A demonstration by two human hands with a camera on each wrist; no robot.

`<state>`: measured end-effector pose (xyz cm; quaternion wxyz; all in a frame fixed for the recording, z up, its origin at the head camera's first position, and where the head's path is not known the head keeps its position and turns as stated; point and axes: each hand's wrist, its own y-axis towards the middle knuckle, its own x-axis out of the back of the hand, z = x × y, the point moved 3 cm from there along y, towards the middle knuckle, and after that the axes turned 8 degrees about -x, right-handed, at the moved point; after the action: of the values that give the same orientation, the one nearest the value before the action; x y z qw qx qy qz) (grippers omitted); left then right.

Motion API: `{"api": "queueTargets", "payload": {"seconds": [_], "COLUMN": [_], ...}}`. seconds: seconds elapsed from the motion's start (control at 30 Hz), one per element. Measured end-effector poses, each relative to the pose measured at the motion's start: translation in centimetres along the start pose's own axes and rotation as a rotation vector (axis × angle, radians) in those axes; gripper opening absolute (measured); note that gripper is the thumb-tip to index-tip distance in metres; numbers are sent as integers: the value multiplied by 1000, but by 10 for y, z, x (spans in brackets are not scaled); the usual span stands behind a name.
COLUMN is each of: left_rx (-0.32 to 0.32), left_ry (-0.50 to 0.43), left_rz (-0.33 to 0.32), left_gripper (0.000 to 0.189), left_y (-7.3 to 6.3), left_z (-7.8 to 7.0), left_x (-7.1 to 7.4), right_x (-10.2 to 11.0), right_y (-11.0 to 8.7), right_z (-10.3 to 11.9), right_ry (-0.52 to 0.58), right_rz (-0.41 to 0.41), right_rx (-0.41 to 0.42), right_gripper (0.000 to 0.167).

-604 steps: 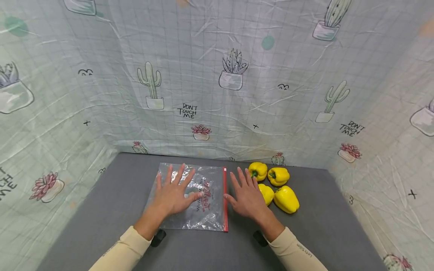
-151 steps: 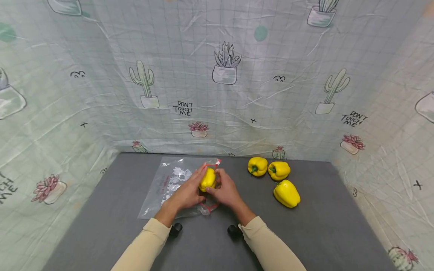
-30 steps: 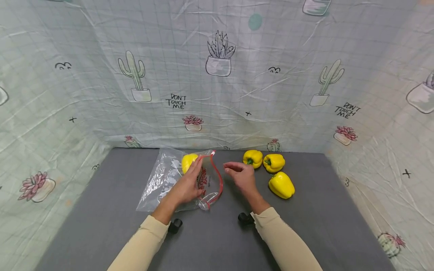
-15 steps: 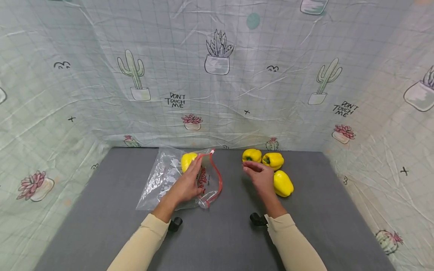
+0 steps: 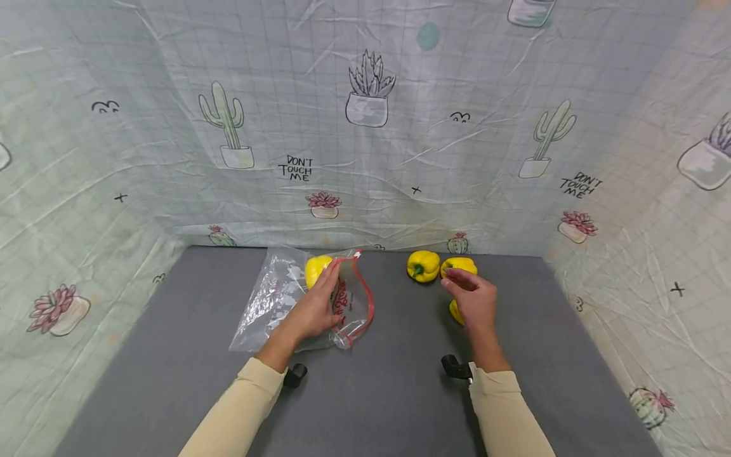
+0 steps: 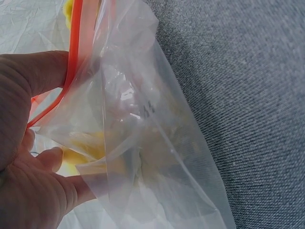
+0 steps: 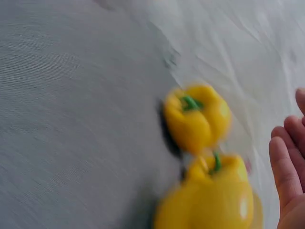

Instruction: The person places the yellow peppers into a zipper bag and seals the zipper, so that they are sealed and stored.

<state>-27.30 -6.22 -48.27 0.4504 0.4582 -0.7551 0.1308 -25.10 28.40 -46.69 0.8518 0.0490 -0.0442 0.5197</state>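
A clear zip bag [image 5: 259,317] with a red zip edge [image 5: 372,304] lies on the grey table, its mouth parted toward the right. One yellow bell pepper [image 5: 317,269] shows inside it. My left hand [image 5: 308,316] is at the mouth with thumb and fingers spread; the left wrist view has the thumb at the red strip and a finger behind the film. My empty right hand [image 5: 478,303], fingers loosely bent, hovers over the loose peppers on the right. Of these, two sit at the back, a left pepper [image 5: 424,266] and a right pepper [image 5: 460,264]; the front pepper [image 5: 455,312] is mostly hidden by the hand.
A cactus-print sheet [image 5: 365,190] rises behind the grey table [image 5: 388,393] and along both sides. Black wrist cameras, a left camera [image 5: 295,375] and a right camera [image 5: 455,367], stick out inward from the sleeves.
Over the last second my right hand has moved right, from beside the bag to above the front pepper. My left hand stays at the bag. Earlier, one pepper went from the group into the bag.
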Motion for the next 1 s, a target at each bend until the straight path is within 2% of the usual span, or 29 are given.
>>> {"api": "queueTargets", "payload": {"seconds": [0.13, 0.17, 0.23, 0.47, 0.57, 0.67, 0.8, 1.0], "left_rx": [-12, -14, -12, -10, -6, 7, 10, 9], "left_ry": [10, 11, 15, 16, 21, 22, 4, -3], "left_rz": [4, 3, 0, -13, -16, -13, -12, -22], "left_gripper": [115, 115, 115, 115, 116, 115, 116, 116], "left_y": [1, 2, 2, 1, 1, 0, 0, -1], "left_z": [1, 1, 1, 1, 1, 2, 2, 2], "left_x": [-2, -2, -3, -3, -3, -3, -3, -4], "right_x": [27, 32, 40, 56, 57, 56, 54, 49], "right_y": [6, 7, 8, 9, 10, 11, 11, 10], "right_z": [-4, -5, -9, -22, -29, -36, -42, -41], "right_ry": [-59, -88, -154, -376, -483, -536, -518, -491], "right_rz": [-90, -84, -38, 194, 288, 345, 343, 271], "right_rx": [-22, -40, -83, -237, -286, -305, -301, -285], "right_gripper": [37, 41, 52, 85, 94, 99, 100, 98]}}
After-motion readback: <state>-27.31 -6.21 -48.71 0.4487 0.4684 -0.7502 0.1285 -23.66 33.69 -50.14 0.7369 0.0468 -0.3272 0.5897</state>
